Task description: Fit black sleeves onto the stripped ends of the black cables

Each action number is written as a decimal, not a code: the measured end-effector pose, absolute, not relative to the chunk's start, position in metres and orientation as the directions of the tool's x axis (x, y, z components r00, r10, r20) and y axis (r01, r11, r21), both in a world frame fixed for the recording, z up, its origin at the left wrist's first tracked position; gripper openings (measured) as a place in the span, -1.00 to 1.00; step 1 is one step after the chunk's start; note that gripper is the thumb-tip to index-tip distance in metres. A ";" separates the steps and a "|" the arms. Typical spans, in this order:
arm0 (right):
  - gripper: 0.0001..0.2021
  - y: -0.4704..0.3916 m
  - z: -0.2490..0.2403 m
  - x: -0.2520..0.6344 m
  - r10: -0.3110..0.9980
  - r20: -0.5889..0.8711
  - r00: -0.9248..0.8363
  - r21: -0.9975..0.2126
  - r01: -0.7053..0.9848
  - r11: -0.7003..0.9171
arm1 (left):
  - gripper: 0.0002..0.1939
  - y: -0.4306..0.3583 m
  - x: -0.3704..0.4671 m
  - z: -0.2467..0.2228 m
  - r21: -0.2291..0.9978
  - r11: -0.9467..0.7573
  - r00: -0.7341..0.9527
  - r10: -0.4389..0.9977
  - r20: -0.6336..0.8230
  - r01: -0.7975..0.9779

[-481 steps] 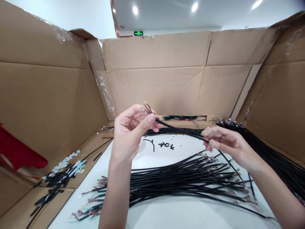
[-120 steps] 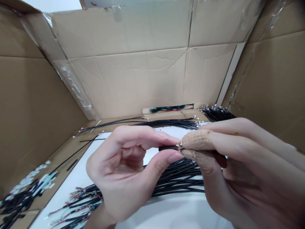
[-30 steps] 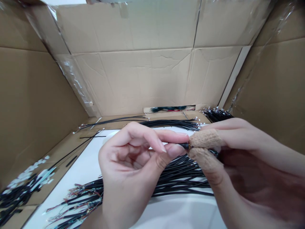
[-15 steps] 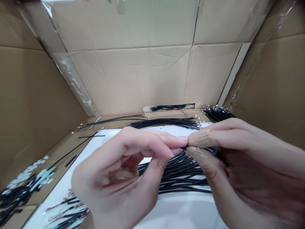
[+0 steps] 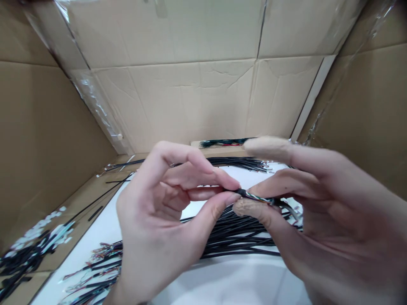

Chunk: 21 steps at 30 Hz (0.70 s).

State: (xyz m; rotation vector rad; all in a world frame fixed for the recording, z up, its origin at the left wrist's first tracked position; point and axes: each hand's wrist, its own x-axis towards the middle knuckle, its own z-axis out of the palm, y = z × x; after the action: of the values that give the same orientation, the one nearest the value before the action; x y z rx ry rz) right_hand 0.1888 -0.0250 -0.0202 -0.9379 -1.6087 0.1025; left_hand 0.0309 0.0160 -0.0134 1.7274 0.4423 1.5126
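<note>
A thin black cable with twisted green, white and other coloured wires coming out of its end is held between both hands. My left hand pinches the black sleeve with thumb and fingertips. My right hand, with tan coverings on its thumb and index finger, has the thumb and a middle finger around the coloured wires, while the index finger is lifted away. Beneath the hands, a bundle of black cables lies on the white surface.
Another bundle of black cables lies at the back edge. Cables with bare coloured wires are at the lower left. Black cables with white connectors rest on cardboard at far left. Cardboard walls stand at the back and both sides.
My right index finger has lifted up and away from the cable, and the coloured wires now show. My left hand's fingers have shifted and spread a little around the sleeve.
</note>
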 end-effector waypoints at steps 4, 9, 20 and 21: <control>-0.23 -0.024 -0.017 0.190 0.547 0.835 -0.058 -0.433 0.544 0.719 | -0.73 0.025 0.031 -0.014 0.821 -0.462 0.330 0.759 0.562 -0.335; -0.13 -0.020 -0.020 0.192 0.639 0.766 -0.067 -0.550 0.445 0.707 | -0.72 0.036 0.034 -0.018 0.813 -0.292 0.411 0.747 0.523 -0.504; -0.84 -0.016 -0.009 0.207 0.750 0.656 -0.087 -0.695 0.319 0.645 | -0.44 0.036 0.025 -0.012 0.738 -0.469 0.275 0.719 0.638 -0.486; -0.82 -0.019 -0.011 0.205 0.715 0.695 -0.075 -0.654 0.348 0.672 | -0.39 0.035 0.025 -0.012 0.734 -0.467 0.286 0.710 0.644 -0.493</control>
State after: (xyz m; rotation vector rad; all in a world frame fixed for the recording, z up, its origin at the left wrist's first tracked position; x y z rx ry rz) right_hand 0.2046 -0.0186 -0.0111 -0.8725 -1.6790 0.3785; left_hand 0.0252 0.0353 -0.0118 1.4930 0.2107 1.4244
